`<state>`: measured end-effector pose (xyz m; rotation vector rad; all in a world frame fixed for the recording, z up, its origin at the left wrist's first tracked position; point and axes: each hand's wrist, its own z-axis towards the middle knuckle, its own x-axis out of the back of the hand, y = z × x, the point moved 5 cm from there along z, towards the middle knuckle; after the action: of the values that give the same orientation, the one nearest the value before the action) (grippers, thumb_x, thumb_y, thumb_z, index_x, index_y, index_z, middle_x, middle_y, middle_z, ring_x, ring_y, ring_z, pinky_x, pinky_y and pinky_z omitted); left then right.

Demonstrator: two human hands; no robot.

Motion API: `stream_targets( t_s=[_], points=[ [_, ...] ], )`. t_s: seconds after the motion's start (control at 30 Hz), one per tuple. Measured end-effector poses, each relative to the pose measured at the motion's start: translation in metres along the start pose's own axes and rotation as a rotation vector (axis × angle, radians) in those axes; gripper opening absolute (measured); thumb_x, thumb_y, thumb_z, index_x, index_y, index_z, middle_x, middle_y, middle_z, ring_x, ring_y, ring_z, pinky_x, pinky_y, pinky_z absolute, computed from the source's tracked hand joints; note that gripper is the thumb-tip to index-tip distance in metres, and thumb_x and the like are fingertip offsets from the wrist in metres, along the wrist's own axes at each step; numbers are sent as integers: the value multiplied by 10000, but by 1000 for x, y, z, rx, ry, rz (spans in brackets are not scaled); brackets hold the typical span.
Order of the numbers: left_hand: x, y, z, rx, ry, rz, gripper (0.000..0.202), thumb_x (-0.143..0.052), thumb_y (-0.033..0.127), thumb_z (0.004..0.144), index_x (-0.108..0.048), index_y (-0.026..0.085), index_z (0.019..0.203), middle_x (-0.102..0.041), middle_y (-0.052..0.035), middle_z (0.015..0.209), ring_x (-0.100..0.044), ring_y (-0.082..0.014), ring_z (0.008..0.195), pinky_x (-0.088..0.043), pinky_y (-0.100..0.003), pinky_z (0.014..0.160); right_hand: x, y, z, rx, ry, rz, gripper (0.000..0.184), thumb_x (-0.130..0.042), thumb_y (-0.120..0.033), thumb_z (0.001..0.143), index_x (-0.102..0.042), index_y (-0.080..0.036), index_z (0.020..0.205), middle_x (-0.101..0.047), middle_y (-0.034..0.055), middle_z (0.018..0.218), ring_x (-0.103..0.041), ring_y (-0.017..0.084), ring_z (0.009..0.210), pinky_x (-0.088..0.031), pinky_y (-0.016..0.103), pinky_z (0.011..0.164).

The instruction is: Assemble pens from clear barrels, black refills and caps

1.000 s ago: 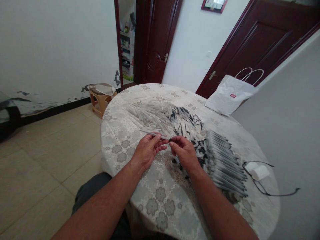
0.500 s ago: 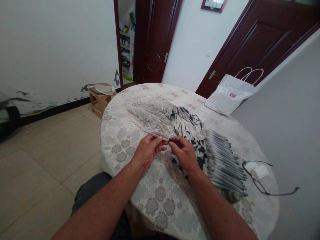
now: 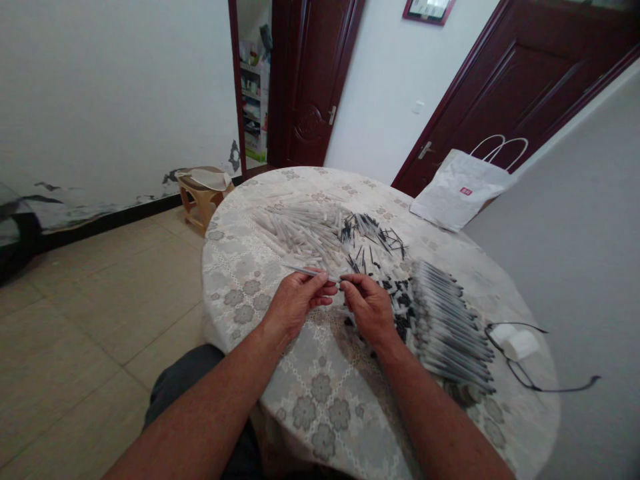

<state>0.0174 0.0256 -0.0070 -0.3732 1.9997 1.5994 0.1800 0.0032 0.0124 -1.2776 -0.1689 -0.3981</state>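
Observation:
My left hand [image 3: 300, 298] is closed on a slim, pale pen barrel [image 3: 300, 270], whose far end points left over the table. Close by on the right, the thumb and fingertips of my right hand [image 3: 367, 303] pinch a small dark pen part at the barrel's near end; fingers hide most of it. Behind my hands lies a loose heap of whitish pen tubes [image 3: 300, 227]. Thin black-tipped pieces [image 3: 367, 227] are scattered to its right. Small black and clear pen parts [image 3: 401, 300] lie beside my right hand, partly covered by it. Further right is a neat stack of grey pens [image 3: 450, 327].
A patterned cloth covers the round table [image 3: 320, 393]. Eyeglasses [image 3: 533, 387] and a white folded tissue [image 3: 520, 343] lie at its right edge. A white paper bag [image 3: 457, 190] stands at the back right, and a stool [image 3: 203, 197] is on the floor at left.
My fingertips have drawn slightly apart at the barrel's near end, and the barrel's far end has dipped a little. Both hands stay in nearly the same place.

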Motion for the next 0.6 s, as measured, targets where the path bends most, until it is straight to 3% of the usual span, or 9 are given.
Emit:
stream_targets(
  t_s=[0.2, 0.4, 0.5, 0.6],
  points=[
    [-1, 0, -1, 27, -7, -24, 323, -848, 376, 773, -703, 110, 886, -772, -136, 875, -744, -190, 721, -599, -267, 613, 2, -7, -3, 109, 6, -110, 216, -612, -393, 958, -720, -220, 1028, -670, -1, 771, -617, 143, 657, -498, 261, 639],
    [0, -2, 0, 36, -6, -39, 316, -840, 381, 781, -707, 108, 866, -770, -125, 844, -738, -184, 686, -602, -274, 608, 3, -24, -6, 341, 45, -194, 111, -614, -280, 953, -706, -235, 994, -692, 60, 1035, -664, 188, 966, -523, 314, 860],
    [0, -1, -1, 38, 0, -44, 311, -838, 377, 783, -706, 107, 860, -771, -128, 847, -734, -181, 673, -603, -275, 605, 2, -25, -7, 345, 51, -194, 110, -610, -282, 956, -703, -232, 988, -690, 67, 1043, -663, 193, 984, -520, 321, 882],
    [-1, 0, -2, 34, -1, -47, 311, -840, 378, 782, -705, 108, 853, -770, -131, 847, -736, -182, 678, -603, -272, 608, 1, -19, -6, 246, 30, -158, 147, -616, -335, 962, -701, -230, 1020, -697, 45, 952, -666, 171, 827, -525, 295, 773]
  ],
)
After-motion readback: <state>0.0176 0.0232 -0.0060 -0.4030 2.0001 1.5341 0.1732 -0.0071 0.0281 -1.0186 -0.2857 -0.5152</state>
